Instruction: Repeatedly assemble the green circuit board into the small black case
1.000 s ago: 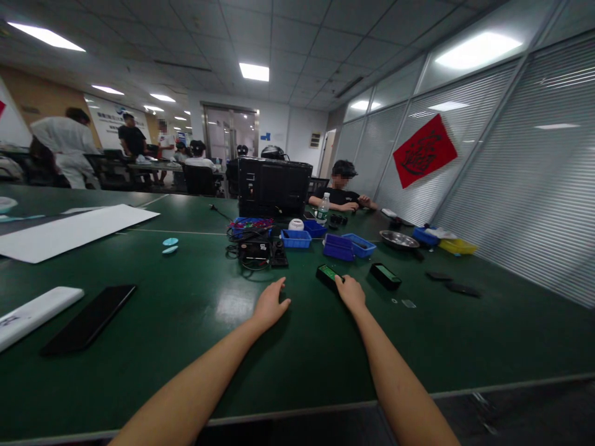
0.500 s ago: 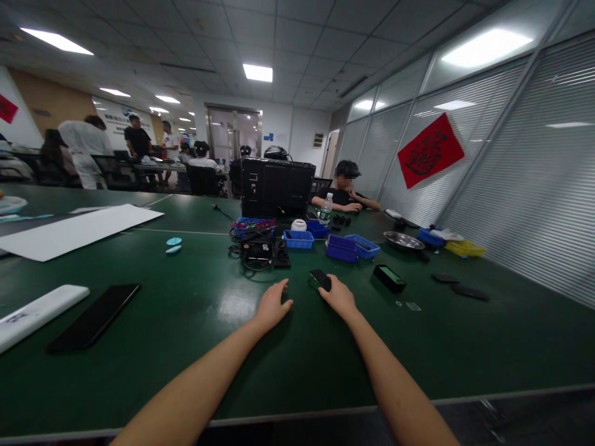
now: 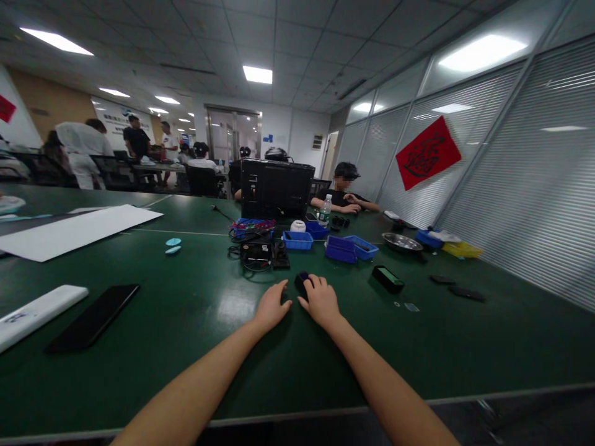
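Observation:
My left hand (image 3: 273, 306) rests on the green table with thumb and fingers apart, holding nothing. Just right of it, my right hand (image 3: 320, 300) grips a small black box (image 3: 302, 282) between thumb and fingers; the fingers cover its right part. Further right on the tabletop stands another black box with a green inside (image 3: 387, 279). A small ring (image 3: 396, 304) and a clear flat piece (image 3: 411, 307) lie in front of that box.
Beyond my hands are black devices with cables (image 3: 258, 253), blue trays (image 3: 298, 240), a bottle (image 3: 325, 209) and a monitor (image 3: 277, 189). A metal bowl (image 3: 402, 242) stands right. A black slab (image 3: 95, 317) lies left. A person sits across the table.
My right hand has moved left with the small black box, closer to my left hand, and its fingers now reach over the box. My left hand has stayed in place.

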Demonstrator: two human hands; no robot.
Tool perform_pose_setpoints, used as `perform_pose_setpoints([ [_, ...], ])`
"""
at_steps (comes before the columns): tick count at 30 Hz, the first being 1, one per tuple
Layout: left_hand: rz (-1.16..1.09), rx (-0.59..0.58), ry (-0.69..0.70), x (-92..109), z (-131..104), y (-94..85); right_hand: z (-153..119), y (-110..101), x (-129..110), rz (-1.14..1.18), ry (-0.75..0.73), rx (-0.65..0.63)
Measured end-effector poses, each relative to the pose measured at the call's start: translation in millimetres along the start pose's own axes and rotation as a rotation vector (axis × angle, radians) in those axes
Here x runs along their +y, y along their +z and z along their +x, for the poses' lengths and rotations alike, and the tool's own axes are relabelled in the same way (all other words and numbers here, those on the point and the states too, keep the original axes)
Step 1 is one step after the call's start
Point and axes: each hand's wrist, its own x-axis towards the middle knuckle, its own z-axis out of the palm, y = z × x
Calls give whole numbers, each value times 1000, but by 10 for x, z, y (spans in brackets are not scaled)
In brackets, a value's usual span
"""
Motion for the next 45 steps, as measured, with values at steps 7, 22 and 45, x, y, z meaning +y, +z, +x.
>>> perform_pose_setpoints([
  [7, -16, 9, -10, 1, 2, -6, 17, 43, 71, 369, 76, 116],
  [22, 85, 17, 66, 22, -8, 9, 60, 374, 116, 962, 270, 284],
  [45, 140, 113, -98, -122, -237, -456, 148, 614, 520, 1082, 637, 164],
])
